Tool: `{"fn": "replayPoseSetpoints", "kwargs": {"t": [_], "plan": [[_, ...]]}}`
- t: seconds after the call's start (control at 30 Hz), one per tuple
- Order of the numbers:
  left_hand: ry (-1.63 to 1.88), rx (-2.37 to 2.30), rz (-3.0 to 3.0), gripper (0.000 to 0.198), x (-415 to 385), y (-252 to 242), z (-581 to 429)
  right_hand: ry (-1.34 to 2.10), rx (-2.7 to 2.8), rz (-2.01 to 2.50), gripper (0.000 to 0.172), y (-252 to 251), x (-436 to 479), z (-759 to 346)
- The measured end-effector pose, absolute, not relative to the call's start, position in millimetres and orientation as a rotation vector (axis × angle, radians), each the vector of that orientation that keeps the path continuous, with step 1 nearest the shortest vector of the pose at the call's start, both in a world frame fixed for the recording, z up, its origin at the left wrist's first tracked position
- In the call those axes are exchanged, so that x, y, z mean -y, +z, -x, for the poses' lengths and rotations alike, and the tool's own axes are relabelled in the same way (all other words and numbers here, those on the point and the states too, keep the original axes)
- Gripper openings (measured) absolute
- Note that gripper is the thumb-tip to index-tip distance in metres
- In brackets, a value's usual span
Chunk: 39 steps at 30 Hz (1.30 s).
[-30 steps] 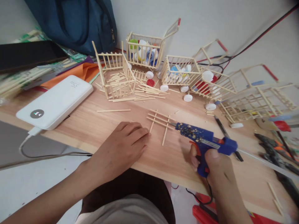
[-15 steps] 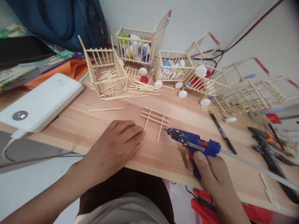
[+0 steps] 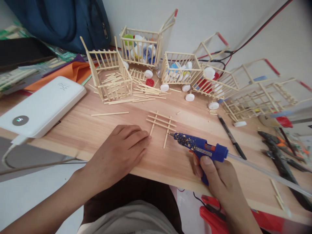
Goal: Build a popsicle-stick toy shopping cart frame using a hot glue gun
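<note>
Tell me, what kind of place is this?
Probably a craft desk: the right hand holds a blue glue gun, loose thin sticks lie piled up, and little stick carts stand behind. Home or workshop, I can't tell.

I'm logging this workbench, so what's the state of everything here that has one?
Glue gun: held in the right hand, glue stick inserted
Stick grid: flat on the table
Left hand: resting by the stick grid
Power bank: display lit, cable plugged in
Pen: lying flat
Back stick cart: upright, loaded
</note>
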<state>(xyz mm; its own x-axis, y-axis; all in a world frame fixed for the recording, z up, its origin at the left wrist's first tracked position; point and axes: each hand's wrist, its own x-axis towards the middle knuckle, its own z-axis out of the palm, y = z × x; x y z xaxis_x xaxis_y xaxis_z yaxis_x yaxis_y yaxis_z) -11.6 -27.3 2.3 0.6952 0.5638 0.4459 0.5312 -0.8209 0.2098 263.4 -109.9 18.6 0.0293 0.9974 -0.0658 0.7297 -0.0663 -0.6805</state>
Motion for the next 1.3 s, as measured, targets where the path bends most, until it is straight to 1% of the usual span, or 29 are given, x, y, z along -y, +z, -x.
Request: {"fn": "replayPoseSetpoints", "kwargs": {"t": [0.17, 0.37, 0.63, 0.93, 1.3], "plan": [[0.793, -0.921, -2.849, 0.024, 27.4, 1.2, 11.9, 0.77, 1.807, 1.82, 0.054, 21.4, 108.2, -263.8], [0.777, -0.921, -2.851, 0.025, 27.0, 0.8, 11.3, 0.71, 1.822, 1.854, 0.056, 21.9, 108.5, -264.9], [0.771, -0.915, -2.841, 0.026, 26.7, 0.4, 11.6, 0.671, 1.826, 1.855, 0.055, 22.4, 107.5, -263.1], [0.778, -0.912, -2.853, 0.027, 26.4, -0.3, 11.6, 0.723, 1.842, 1.831, 0.054, 17.3, 109.9, -270.9], [0.774, -0.921, -2.857, 0.024, 27.5, 1.7, 11.9, 0.696, 1.849, 1.843, 0.054, 16.4, 107.8, -269.8]]}}
